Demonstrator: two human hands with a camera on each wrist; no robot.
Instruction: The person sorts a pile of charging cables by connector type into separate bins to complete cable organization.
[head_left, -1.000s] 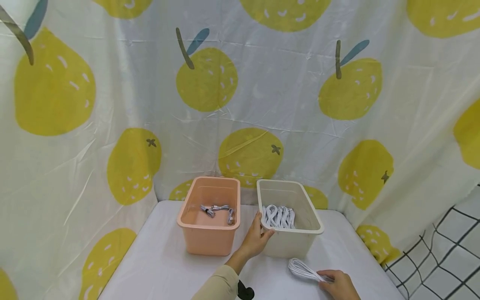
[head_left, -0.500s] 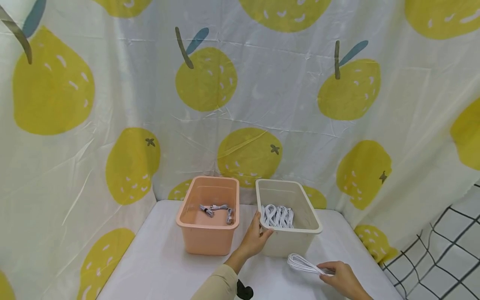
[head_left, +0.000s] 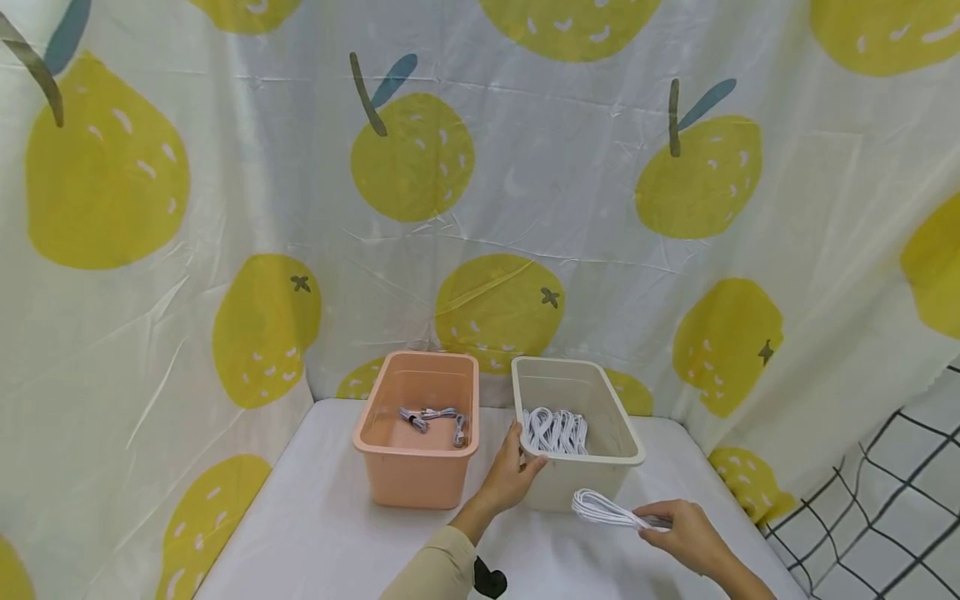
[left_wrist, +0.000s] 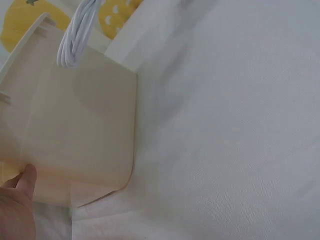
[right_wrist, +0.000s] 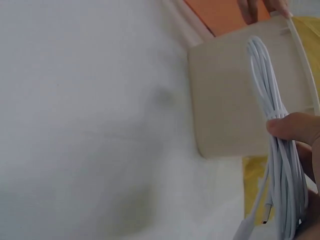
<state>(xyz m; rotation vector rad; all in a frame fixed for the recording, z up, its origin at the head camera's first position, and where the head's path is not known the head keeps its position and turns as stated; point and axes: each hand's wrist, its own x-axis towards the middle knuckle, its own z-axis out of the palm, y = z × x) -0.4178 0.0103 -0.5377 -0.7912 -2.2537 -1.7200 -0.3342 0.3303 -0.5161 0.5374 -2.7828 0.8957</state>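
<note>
In the head view my left hand (head_left: 507, 478) holds the near left corner of a cream plastic bin (head_left: 611, 479), thumb on the front wall and fingers along the left side. Inside that bin lie several coiled white cables (head_left: 555, 432), side by side. My right hand (head_left: 692, 537) pinches a bundled white charging cable (head_left: 600, 508) between thumb and fingers, its looped end pointing left in front of the bin. The right wrist view shows the tie around the bundle (right_wrist: 277, 114) beside my thumb, and a small metal plug (right_wrist: 267, 214) hanging at the lower end.
A peach bin (head_left: 416, 479) stands left of the cream one, with a few short grey cables (head_left: 438, 414) inside. Both are on a white-covered table (head_left: 315, 533). Behind rises a fruit-print curtain (head_left: 547, 183). A black heart-shaped mark (head_left: 491, 582) shows near the front edge.
My right hand has lifted the bundled charging cable up and slightly forward, toward the front of the cream bin. The left hand keeps its place on the bin's corner.
</note>
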